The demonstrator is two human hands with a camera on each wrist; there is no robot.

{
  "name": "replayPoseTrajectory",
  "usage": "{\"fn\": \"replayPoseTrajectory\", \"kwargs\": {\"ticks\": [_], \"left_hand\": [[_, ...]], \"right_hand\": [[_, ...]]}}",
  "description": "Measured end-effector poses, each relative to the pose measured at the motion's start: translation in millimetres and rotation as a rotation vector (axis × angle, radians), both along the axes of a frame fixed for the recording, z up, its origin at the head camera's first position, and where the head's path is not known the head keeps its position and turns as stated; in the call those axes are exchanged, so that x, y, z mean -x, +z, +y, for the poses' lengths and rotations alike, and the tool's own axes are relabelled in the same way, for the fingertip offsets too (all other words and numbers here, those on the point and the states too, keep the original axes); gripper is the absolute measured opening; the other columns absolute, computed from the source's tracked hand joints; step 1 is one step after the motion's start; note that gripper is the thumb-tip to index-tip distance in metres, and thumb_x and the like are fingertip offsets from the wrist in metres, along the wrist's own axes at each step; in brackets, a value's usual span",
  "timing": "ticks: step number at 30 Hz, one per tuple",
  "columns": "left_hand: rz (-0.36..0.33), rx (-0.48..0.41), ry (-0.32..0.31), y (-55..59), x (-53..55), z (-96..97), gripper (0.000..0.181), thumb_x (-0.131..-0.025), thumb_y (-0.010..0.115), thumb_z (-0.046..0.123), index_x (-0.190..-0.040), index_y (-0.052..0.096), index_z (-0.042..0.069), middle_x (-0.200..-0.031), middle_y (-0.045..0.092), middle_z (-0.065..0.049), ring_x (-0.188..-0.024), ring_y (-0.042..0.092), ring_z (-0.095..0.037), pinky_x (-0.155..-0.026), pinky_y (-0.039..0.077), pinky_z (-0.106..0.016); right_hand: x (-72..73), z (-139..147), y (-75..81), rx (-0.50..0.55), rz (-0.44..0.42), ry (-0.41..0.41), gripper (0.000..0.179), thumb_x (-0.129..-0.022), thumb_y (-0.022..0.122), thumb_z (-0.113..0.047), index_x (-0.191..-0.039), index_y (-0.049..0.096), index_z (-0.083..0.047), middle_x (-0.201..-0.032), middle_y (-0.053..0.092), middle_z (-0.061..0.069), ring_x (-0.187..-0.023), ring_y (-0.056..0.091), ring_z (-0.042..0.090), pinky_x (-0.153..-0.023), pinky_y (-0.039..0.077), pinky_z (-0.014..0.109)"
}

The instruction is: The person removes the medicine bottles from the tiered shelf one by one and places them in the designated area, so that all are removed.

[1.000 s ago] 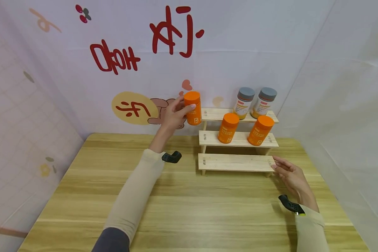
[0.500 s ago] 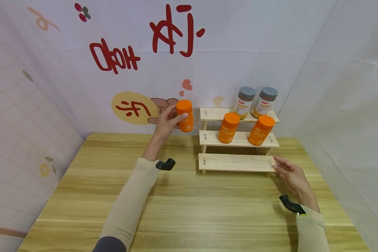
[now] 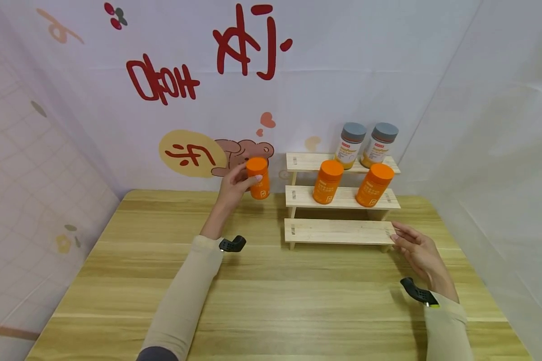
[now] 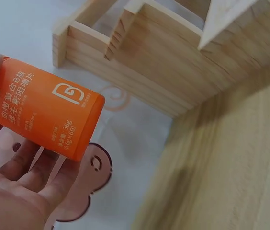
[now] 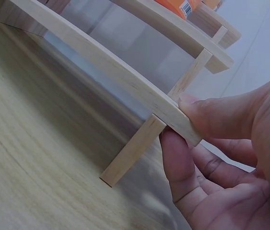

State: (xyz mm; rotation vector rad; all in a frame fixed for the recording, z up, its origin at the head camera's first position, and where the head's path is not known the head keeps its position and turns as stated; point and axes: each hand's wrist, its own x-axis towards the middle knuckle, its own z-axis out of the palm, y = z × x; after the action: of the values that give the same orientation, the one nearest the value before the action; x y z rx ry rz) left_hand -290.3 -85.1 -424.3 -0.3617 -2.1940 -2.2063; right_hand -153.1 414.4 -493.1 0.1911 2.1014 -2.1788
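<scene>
My left hand (image 3: 235, 188) grips an orange vitamin bottle (image 3: 258, 179) in the air, left of a three-step wooden shelf (image 3: 339, 232). The left wrist view shows the bottle (image 4: 41, 105) tilted, its printed label facing the camera, with the thumb near its lid and the fingers behind it. My right hand (image 3: 417, 250) pinches the right end of the lowest step; in the right wrist view its thumb (image 5: 221, 115) lies on the board's edge and a finger is under it. Two more orange bottles (image 3: 327, 182) stand on the middle step.
Two white bottles with grey lids (image 3: 350, 145) stand on the right of the top step. The shelf is on a wood-grain table (image 3: 271, 301), close to a printed cloth backdrop (image 3: 343, 65) behind. A pale cloth (image 3: 501, 175) hangs along the right side.
My left hand has carried the orange bottle left and down, away from the top step's left end. My right hand stays on the lowest step.
</scene>
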Motion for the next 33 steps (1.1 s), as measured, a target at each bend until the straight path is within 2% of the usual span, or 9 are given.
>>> {"fn": "replayPoseTrajectory", "kwargs": {"ticks": [8,16,20,27,33], "left_hand": [[-0.034,0.035,0.02,-18.5,0.2,-6.7,0.05,-0.094,0.077,0.024,-0.141,0.061,0.018,-0.133,0.066,-0.016,-0.117,0.063,-0.026,-0.103,0.053,-0.049],[-0.137,0.068,0.067,-38.9,0.0,-11.1,0.054,-0.09,0.08,0.028,-0.14,0.062,0.022,-0.136,0.064,-0.012,-0.126,0.059,-0.028,-0.108,0.05,-0.047],[-0.165,0.066,0.086,-46.9,-0.6,-10.3,0.055,-0.088,0.083,0.028,-0.139,0.062,0.023,-0.136,0.064,-0.012,-0.127,0.059,-0.028,-0.11,0.048,-0.048],[-0.202,0.065,0.092,-56.7,-4.5,-6.6,0.053,-0.089,0.082,0.026,-0.138,0.062,0.024,-0.135,0.064,-0.012,-0.127,0.059,-0.029,-0.112,0.048,-0.048],[-0.194,0.04,0.108,-60.0,-6.9,-5.0,0.055,-0.089,0.082,0.024,-0.139,0.061,0.023,-0.134,0.064,-0.014,-0.125,0.059,-0.029,-0.112,0.047,-0.048]], "right_hand": [[0.8,0,0.2,0.005,-0.001,0.002,0.068,-0.099,0.068,-0.018,-0.159,0.037,-0.007,-0.116,0.062,-0.011,-0.098,0.063,0.001,-0.081,0.057,0.017],[0.3,0,-2.8,-0.004,-0.01,-0.005,0.066,-0.1,0.068,-0.019,-0.158,0.039,-0.009,-0.116,0.061,-0.012,-0.098,0.062,0.001,-0.081,0.056,0.017],[0.0,0,-2.7,0.004,-0.005,-0.003,0.066,-0.1,0.067,-0.019,-0.158,0.039,-0.009,-0.116,0.061,-0.011,-0.098,0.062,0.001,-0.081,0.056,0.017],[0.4,1,-1.9,0.013,0.009,0.007,0.067,-0.1,0.066,-0.019,-0.159,0.037,-0.006,-0.116,0.062,-0.012,-0.098,0.063,0.001,-0.081,0.056,0.018],[2.0,1,-3.0,0.004,0.016,0.009,0.07,-0.1,0.067,-0.02,-0.159,0.034,-0.004,-0.116,0.062,-0.011,-0.096,0.063,0.002,-0.081,0.057,0.018]]}}
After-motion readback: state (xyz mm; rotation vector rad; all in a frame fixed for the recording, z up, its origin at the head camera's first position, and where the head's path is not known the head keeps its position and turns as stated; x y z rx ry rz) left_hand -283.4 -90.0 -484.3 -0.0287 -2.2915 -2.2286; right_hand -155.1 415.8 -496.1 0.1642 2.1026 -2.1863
